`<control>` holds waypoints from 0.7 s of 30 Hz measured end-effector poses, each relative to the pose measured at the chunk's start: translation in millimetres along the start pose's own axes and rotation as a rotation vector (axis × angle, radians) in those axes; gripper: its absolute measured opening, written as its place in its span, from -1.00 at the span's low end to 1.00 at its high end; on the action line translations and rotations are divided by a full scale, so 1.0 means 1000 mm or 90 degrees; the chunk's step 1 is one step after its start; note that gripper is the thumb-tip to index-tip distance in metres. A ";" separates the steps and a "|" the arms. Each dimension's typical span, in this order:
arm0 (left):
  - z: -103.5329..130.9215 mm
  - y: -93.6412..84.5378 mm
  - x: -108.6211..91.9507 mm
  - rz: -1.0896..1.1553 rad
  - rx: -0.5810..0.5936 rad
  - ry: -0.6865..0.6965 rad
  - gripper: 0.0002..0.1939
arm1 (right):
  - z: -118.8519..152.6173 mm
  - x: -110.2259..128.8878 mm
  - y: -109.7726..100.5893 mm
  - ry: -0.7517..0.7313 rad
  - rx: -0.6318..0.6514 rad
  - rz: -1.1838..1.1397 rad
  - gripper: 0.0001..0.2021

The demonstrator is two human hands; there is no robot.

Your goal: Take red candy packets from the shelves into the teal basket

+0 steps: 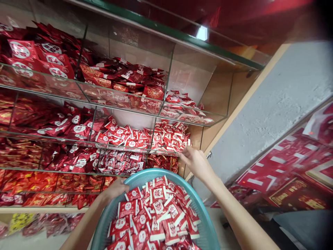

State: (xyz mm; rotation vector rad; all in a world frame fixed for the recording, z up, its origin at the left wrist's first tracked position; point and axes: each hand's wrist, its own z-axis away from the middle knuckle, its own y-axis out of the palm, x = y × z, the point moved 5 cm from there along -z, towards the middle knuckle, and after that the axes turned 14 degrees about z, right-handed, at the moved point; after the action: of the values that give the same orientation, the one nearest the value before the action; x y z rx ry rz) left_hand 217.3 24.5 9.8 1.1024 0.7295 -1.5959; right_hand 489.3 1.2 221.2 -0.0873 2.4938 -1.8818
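Note:
A teal plastic basket (205,211) full of small red and white packets (158,205) is at the bottom centre. My left hand (116,189) grips the basket's upper left rim, fingers wrapped over it. My right hand (191,157) is at the front right edge of a glass compartment with red and white packets (169,137), beyond the basket's right rim. Its fingers are bent close together, and whether something small is between them cannot be made out.
Glass shelves (125,147) with dividers hold red packets in several rows. A wooden side panel (223,128) and a grey wall (286,86) stand at the right. Red goods (275,166) lie at the far right, and bagged items (49,222) below the shelves.

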 end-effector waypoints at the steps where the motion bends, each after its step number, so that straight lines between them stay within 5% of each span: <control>1: -0.001 -0.001 0.001 0.002 0.000 0.004 -0.86 | -0.015 0.005 0.000 0.003 -0.005 0.008 -0.78; 6: -0.007 -0.006 0.006 -0.015 -0.024 0.034 -0.89 | -0.073 0.024 0.023 0.078 0.051 0.062 -0.69; 12: -0.004 -0.002 0.002 0.001 0.008 0.048 -0.85 | -0.089 0.032 0.040 0.117 0.109 0.094 -0.70; 21: -0.011 -0.006 0.009 -0.028 -0.011 0.063 -0.91 | -0.084 0.015 0.002 -0.121 0.181 -0.021 -0.73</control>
State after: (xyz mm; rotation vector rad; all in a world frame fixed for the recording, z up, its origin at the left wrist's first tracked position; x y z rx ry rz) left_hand 213.8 32.2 -3.2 1.1653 0.8373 -1.5781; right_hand 470.2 81.8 242.3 -0.2892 2.0966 -2.1082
